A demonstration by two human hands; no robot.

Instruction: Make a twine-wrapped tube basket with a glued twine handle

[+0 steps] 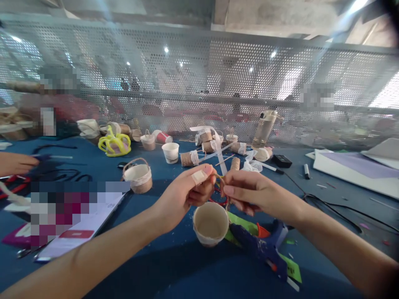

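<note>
Just above a paper cup (210, 238), my left hand (188, 187) pinches one end of a short piece of brown twine (220, 178). A plaster wraps the thumb of that hand. My right hand (258, 189) is closed on the twine's other part, its thumb and fingertips pressed together. The cup stands upright on the blue table, its mouth facing me, with a pale trim round its outside. Touching or close by its right side lies a blue glue gun (262, 245), on top of a green sheet (294, 269). Red handles show partly behind my fingers.
To the left stand a twine-handled cup (141, 185) and a tablet or phone (84, 226). Farther back are a white cup (170, 153), a yellow crown-shaped piece (114, 145), several twine rolls and a bottle (264, 128). Another person's hand (17, 163) is at far left. Black cable (330, 205) lies right.
</note>
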